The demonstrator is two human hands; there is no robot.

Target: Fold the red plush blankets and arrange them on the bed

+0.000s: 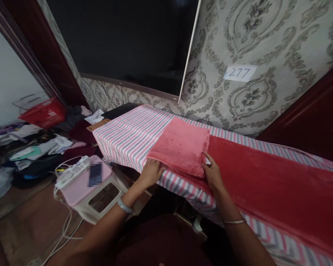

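Note:
A long red plush blanket [269,184] lies lengthwise on a table covered by a striped pink, grey and white cloth [130,129]. Its left end is folded over into a squarish section [180,146], with the paler pink-red underside facing up. My left hand [151,171] grips the near left corner of that section, thumb pointing right. At the near right, my right hand [213,173] pinches the folded edge, and a small white tag [207,161] shows beside its fingers. Some fingertips are hidden by the fabric.
Left of the table stands a pink-topped stool [80,186] carrying a power strip [72,173] and a phone [95,174]. Cables trail onto the floor. Piled clothes [41,147] and a red basket [46,112] lie beyond. A large dark screen [127,40] hangs above the table.

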